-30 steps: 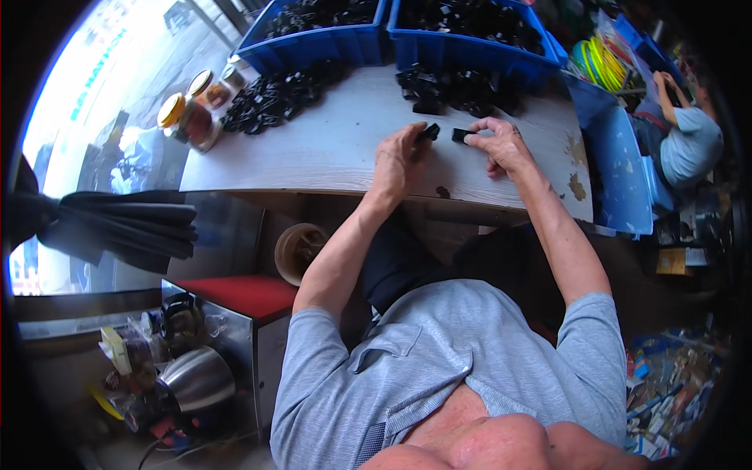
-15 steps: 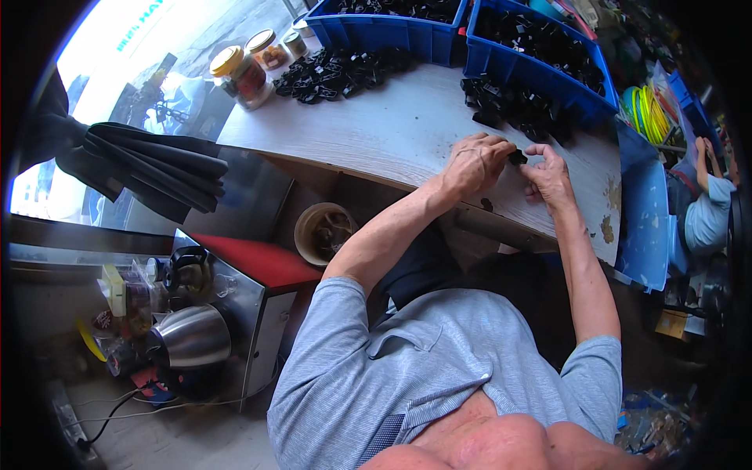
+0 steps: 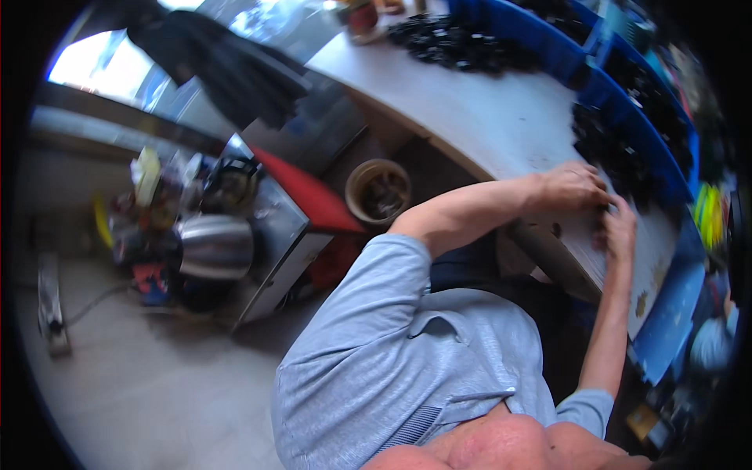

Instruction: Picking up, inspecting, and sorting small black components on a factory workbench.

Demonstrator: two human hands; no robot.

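Over the near right part of the white wood-grain table (image 3: 501, 106), my two hands meet at the fingertips. My left hand (image 3: 576, 186) is closed, its fingers bent in a pinch around a small black part, mostly hidden by the fingers. Against it, the thumb and forefinger of my right hand (image 3: 619, 227) press together; what they grip is blurred. Just beyond my hands lies a loose heap of black parts (image 3: 615, 153). Another heap of similar black parts (image 3: 462, 43) spreads farther left on the table.
Blue bins (image 3: 548, 51) of black parts line the table's far side. Lower left of the table stand a bucket (image 3: 378, 192), a red-topped cabinet (image 3: 301, 188) and a steel kettle (image 3: 215, 247). A dark folded cloth (image 3: 227, 66) hangs at upper left. A blue panel (image 3: 666, 337) stands at the right.
The view has swung, so the table and bins sit farther right and more tilted. My hands have come together; the small black part seen between them is now mostly covered.
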